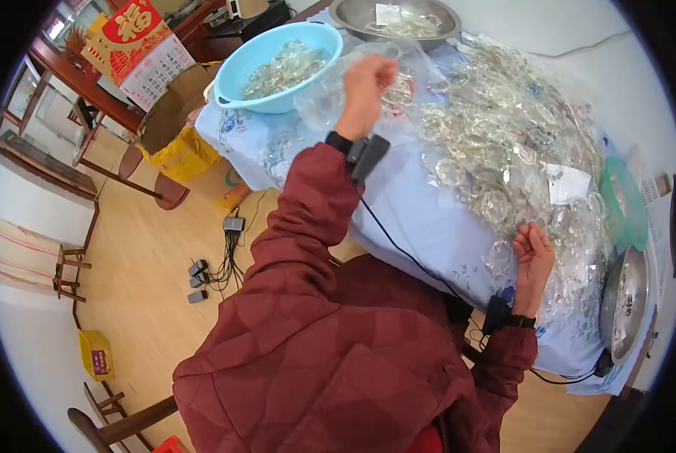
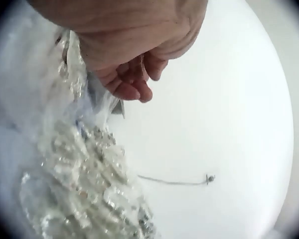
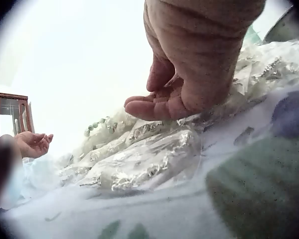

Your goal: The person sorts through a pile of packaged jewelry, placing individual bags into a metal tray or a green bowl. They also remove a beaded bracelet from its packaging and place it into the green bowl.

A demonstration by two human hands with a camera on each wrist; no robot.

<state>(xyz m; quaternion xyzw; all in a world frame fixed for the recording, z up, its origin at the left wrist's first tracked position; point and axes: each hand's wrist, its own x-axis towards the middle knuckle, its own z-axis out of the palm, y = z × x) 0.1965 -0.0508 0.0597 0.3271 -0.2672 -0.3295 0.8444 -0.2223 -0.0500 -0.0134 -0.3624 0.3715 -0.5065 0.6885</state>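
Note:
My left hand [image 1: 364, 87] is raised above a large clear plastic bag [image 1: 319, 102] beside the light blue basin [image 1: 228, 72]. Its fingers [image 2: 124, 89] are loosely curled, and nothing shows between them and the thumb. Low over the near edge of a heap of clear-bagged jewellery [image 1: 496, 128] is my right hand [image 1: 534, 253]. In the right wrist view its thumb and bent fingers [image 3: 144, 107] stand a little apart, with nothing seen held. Just beyond them lie clear packets with silvery pieces [image 3: 139, 167] and a strand of greenish beads [image 3: 95, 124].
A steel bowl [image 1: 342, 11] with packets stands at the back. At the right are a green basket [image 1: 625, 204] and another steel bowl [image 1: 613, 302]. A white paper [image 1: 568, 185] lies on the heap. Cables run from both wrists; an open yellow carton [image 1: 183, 158] stands left of the table.

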